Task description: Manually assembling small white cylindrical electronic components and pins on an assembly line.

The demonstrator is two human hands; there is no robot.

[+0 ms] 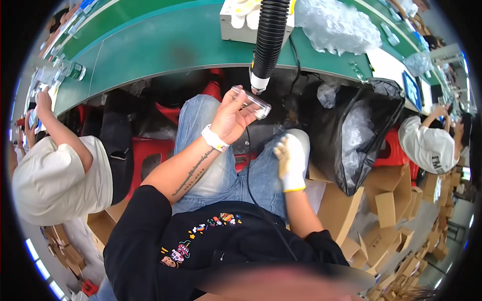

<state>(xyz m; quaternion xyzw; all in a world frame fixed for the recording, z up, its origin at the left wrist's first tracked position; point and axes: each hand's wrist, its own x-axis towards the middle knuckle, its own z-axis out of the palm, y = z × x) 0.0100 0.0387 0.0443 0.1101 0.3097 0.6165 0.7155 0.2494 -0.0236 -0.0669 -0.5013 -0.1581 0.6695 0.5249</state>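
Note:
My bare left hand (pixel 230 119), with a white band at the wrist, grips a clear, rectangular plastic case (pixel 257 107) between thumb and fingers. The case is tilted just below the white-tipped end of a black corrugated hose (pixel 271 37). Over my right thigh, my right hand (pixel 291 159) wears a white knitted glove with a yellowish palm side. Its fingers look loosely curled, and nothing shows in them. A thin black cable (pixel 249 175) runs down between my legs and across my shirt.
Beyond my knees lies a green worktable (pixel 165 42) with a grey-white box (pixel 236 33) and a heap of clear plastic bags (pixel 339 25). A black bin bag (pixel 351 125) hangs at right, near open cartons (pixel 386 200). Another person (pixel 65 175) sits close on my left.

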